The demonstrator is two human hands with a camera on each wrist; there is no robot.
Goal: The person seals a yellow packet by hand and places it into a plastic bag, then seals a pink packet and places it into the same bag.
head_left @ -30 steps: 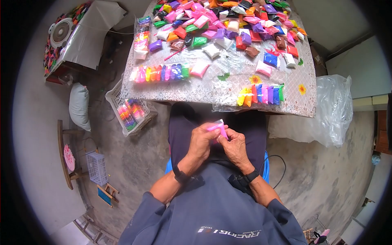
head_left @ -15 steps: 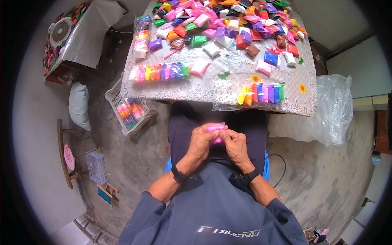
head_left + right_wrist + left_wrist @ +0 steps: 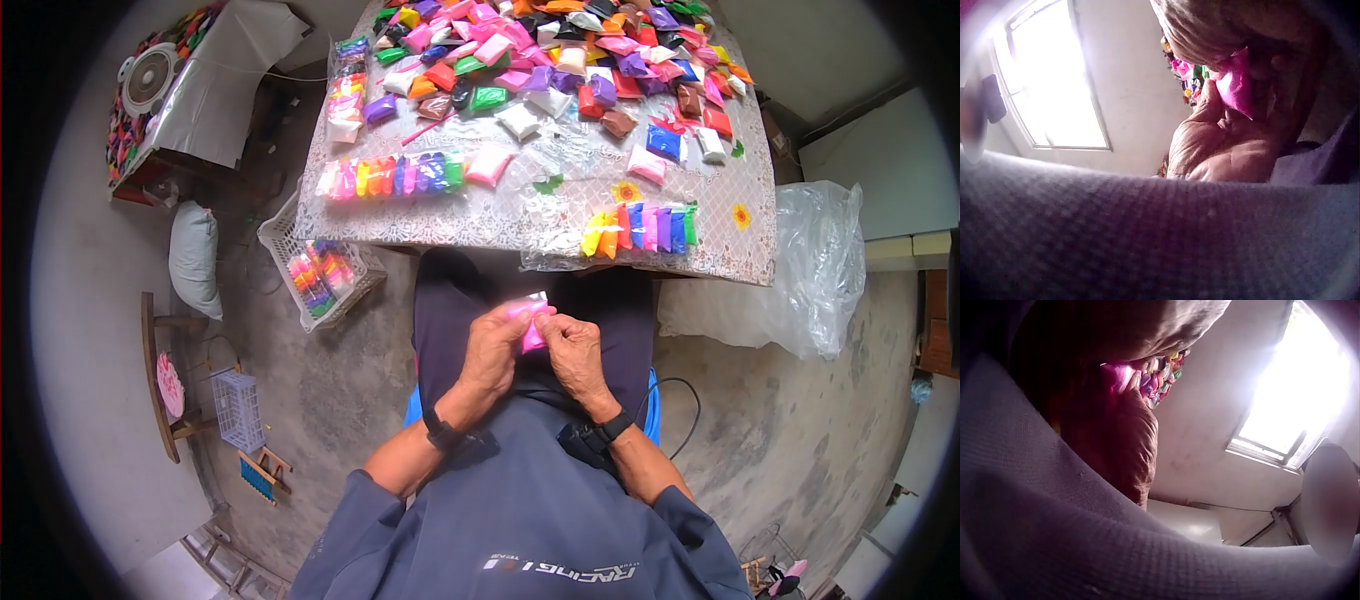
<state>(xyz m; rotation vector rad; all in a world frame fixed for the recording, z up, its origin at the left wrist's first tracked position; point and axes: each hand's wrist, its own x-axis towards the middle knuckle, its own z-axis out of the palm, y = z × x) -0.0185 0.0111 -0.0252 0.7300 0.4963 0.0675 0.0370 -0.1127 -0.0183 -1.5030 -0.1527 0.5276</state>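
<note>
Over the lap, between both hands, is a small pink packet (image 3: 533, 338) with a clear upper end. My left hand (image 3: 490, 352) grips its left side, thumb on top. My right hand (image 3: 575, 358) pinches the packet's right edge, thumb and fingertips close to the left thumb. From below, the right wrist view shows the pink packet (image 3: 1236, 84) between the two hands, its lower part hidden by fingers. In the left wrist view the pink packet (image 3: 1116, 381) is mostly shaded behind the hand.
The table (image 3: 480, 230) ahead carries a heap of coloured packets (image 3: 590, 60). Near its front edge lie clear bags of colourful packets, one on the left (image 3: 395, 178) and one on the right (image 3: 640, 232). A white basket (image 3: 285, 240) stands left; clear plastic sheeting (image 3: 815, 270) lies right.
The pink packet has been tilted and turned a little between the fingers, its clear end pointing up again. Both hands stay in nearly the same place and keep hold of it.
</note>
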